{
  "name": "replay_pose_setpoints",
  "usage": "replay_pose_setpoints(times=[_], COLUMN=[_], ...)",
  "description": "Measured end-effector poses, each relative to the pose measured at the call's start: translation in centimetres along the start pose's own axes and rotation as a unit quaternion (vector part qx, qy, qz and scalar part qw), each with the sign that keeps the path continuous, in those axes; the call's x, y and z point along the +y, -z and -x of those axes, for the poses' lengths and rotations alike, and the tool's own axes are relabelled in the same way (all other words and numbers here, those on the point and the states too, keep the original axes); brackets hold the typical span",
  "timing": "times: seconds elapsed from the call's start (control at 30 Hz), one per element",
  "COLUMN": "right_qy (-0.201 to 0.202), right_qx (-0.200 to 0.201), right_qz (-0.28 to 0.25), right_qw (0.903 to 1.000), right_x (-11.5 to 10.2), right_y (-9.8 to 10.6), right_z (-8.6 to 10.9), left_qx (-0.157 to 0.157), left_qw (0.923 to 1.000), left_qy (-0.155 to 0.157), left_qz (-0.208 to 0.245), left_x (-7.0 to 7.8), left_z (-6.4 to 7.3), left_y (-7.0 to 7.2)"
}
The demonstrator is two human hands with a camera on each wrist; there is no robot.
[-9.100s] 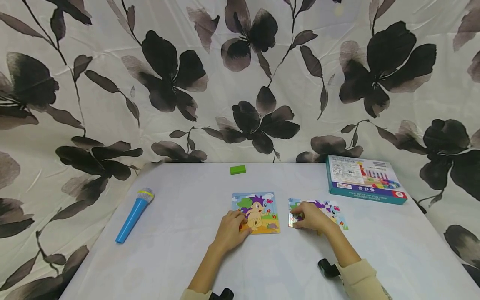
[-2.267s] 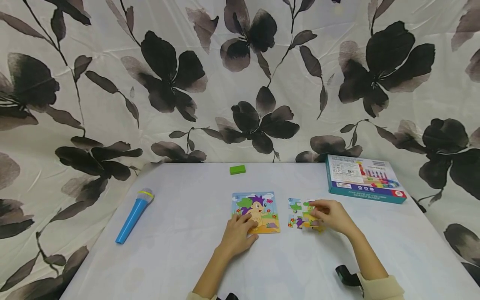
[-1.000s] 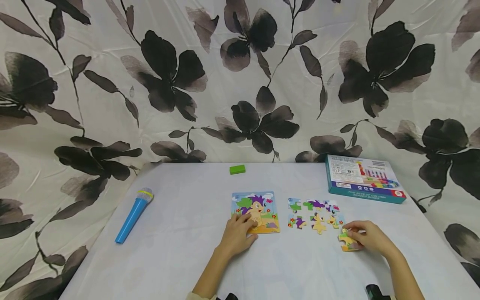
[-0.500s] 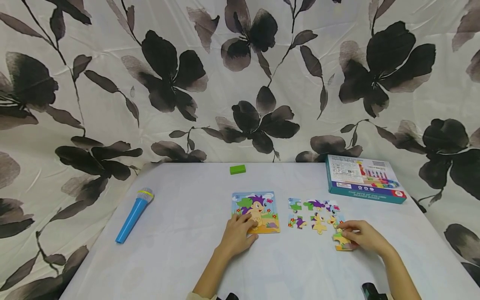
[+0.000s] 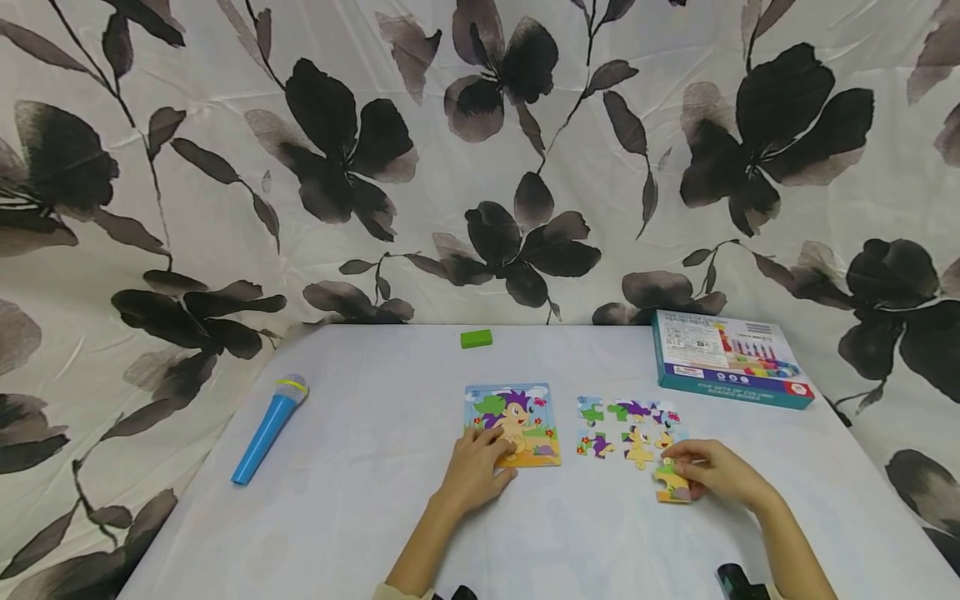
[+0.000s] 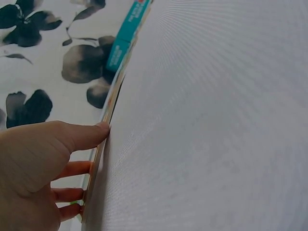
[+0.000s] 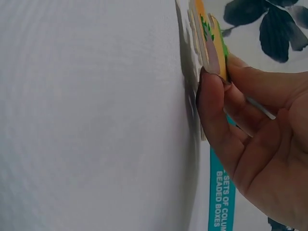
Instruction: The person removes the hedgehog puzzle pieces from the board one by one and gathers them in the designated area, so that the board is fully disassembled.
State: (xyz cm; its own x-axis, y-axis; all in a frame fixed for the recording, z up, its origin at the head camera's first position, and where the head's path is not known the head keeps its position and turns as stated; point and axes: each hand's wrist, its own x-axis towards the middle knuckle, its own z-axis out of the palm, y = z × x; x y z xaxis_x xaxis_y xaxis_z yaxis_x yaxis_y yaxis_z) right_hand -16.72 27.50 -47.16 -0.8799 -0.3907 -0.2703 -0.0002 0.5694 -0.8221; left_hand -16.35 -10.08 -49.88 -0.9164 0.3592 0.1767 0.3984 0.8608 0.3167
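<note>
A square hedgehog picture board (image 5: 542, 433) lies flat on the white table. My left hand (image 5: 474, 473) rests on its lower left corner, fingers spread over the picture; in the left wrist view the fingers (image 6: 72, 194) lie along the edge. Right of the board, several hedgehog jigsaw pieces (image 5: 637, 450) form two loose rows with gaps. My right hand (image 5: 723, 475) pinches a yellow-and-green jigsaw piece (image 5: 670, 485) just below the lower row's right end. Thumb and fingers hold the piece (image 7: 214, 53) by its edges in the right wrist view, close over the table.
A blue toy microphone (image 5: 268, 429) lies at the left. Near the back edge is a small green block (image 5: 476, 339). A flat teal-sided box (image 5: 731, 358) occupies the back right. Floral cloth (image 5: 480, 167) hangs behind the table.
Earlier my right hand was over the pieces, then moved right and toward me with a piece. Over the last second, hand and piece have slid left. My left hand has stayed on the board.
</note>
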Motion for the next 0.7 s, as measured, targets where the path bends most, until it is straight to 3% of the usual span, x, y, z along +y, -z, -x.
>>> replay_pose_setpoints(times=[0.2,0.43,0.7], right_qy=[0.022,0.009,-0.001], right_qx=[-0.001,0.039,0.045], right_qz=[0.009,0.069,0.074], right_qw=[0.9997,0.9968,0.9963], right_x=[-0.34,-0.77,-0.89], right_y=[-0.54,-0.74,-0.92], right_z=[-0.49,-0.47,-0.45], left_qx=[-0.007,-0.008,-0.006], left_qw=[0.9999,0.9999,0.9999], left_qy=[0.007,0.009,0.009], left_qz=[0.006,0.006,0.005], left_x=[0.06,0.11,0.13], left_z=[0.02,-0.06,-0.06], left_y=[0.07,0.10,0.10])
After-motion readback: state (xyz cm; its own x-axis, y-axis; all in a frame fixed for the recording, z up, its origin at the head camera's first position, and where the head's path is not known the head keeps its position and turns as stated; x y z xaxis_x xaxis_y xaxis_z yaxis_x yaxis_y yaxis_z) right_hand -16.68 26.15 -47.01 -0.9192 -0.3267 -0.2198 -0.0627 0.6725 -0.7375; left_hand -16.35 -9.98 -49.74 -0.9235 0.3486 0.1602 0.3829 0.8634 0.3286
